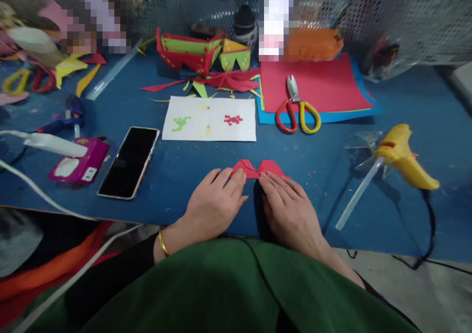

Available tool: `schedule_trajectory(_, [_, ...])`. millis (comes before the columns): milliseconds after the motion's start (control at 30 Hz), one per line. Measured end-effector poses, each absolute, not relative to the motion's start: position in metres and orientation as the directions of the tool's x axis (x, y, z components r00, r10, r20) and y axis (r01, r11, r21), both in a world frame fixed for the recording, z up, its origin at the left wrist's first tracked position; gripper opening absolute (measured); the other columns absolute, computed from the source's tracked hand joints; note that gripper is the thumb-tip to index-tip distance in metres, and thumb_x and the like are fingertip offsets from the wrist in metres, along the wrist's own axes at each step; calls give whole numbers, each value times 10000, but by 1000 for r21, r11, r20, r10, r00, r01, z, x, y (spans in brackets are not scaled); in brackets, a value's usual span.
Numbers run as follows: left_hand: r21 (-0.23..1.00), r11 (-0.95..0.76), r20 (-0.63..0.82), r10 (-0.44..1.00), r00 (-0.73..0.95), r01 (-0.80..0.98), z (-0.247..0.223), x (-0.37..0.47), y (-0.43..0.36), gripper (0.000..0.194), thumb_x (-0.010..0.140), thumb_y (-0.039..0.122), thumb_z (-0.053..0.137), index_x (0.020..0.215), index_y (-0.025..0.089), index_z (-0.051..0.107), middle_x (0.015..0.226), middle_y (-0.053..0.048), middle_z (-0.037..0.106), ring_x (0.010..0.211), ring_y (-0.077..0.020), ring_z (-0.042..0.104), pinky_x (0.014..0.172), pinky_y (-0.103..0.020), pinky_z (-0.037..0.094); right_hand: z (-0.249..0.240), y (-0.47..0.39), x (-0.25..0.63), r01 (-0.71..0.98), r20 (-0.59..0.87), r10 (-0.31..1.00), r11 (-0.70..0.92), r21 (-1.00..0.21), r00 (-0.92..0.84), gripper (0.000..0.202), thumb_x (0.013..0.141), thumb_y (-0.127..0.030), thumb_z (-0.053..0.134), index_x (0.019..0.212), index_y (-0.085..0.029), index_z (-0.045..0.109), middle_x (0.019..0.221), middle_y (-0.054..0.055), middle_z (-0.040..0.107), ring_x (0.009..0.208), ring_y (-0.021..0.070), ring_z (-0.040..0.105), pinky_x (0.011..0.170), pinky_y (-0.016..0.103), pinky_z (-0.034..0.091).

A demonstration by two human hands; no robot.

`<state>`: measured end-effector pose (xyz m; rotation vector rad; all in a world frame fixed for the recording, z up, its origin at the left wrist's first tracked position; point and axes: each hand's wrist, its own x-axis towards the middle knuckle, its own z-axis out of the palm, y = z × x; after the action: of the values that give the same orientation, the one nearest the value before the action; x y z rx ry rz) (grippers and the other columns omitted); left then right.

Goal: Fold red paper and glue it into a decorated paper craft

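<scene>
A folded piece of red paper (270, 167) lies on the blue table (206, 156) close to its front edge, with two angled humps and a dip in the middle. My left hand (216, 203) rests its fingertips on the paper's left part, fingers stretched out. On the right part lie the extended fingers of my right hand (289, 206), side by side. Both hands press from above and neither grasps the paper. Beyond it sits a white card (209, 119) with small green, yellow and red paper bits. Scissors (294, 97) with red and yellow handles lie on red sheets.
At the left are a phone (130, 162), a magenta box (81, 160), a white cable and a blue glue gun (73, 108). A yellow glue gun (400, 149) lies right. Behind stand red-green paper pieces (188, 53), an orange pouch (313, 44) and a mesh divider.
</scene>
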<state>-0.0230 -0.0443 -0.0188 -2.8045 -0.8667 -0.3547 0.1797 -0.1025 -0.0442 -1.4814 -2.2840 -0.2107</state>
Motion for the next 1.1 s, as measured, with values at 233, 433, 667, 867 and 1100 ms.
schedule_trajectory(233, [-17,-749,361,613,703,662,-20,-33,-37,230,983,175,553,1047,79,752,1002,-113,781,894,-269,712,741,-397,565,-35,-80,176,879,423,777,459,128,-466,280,928,-41,495,1089,-98,717,1020,130,764,866,225,696,753,351,525])
schedule_trajectory(433, [213,-649,325,752,574,730,-5,-13,-19,188,960,170,582,915,183,763,932,-39,779,842,-233,721,741,-386,556,-42,-65,164,859,484,711,456,234,-510,229,879,-14,518,889,-140,710,764,82,667,645,206,590,617,351,446])
schedule_trajectory(667, [542,-540,319,841,437,644,14,16,8,130,908,200,664,886,218,791,966,-1,808,919,-193,739,842,-315,549,-40,-61,164,875,527,699,417,247,-483,239,885,8,491,930,-147,667,822,86,674,745,227,611,780,369,470])
schedule_trajectory(867, [638,-557,267,808,526,532,32,20,41,195,898,267,641,840,205,817,931,-26,812,902,-203,715,770,-274,482,0,-42,189,945,534,793,324,40,-294,162,955,-124,506,861,-187,622,769,43,652,733,205,622,856,352,446])
schedule_trajectory(1100, [723,-569,148,681,717,391,43,19,69,236,787,339,693,852,157,828,725,-19,749,663,-151,597,610,-248,356,33,-2,209,915,357,902,335,-225,-243,208,910,-133,498,803,-192,666,798,57,721,760,188,644,753,295,423])
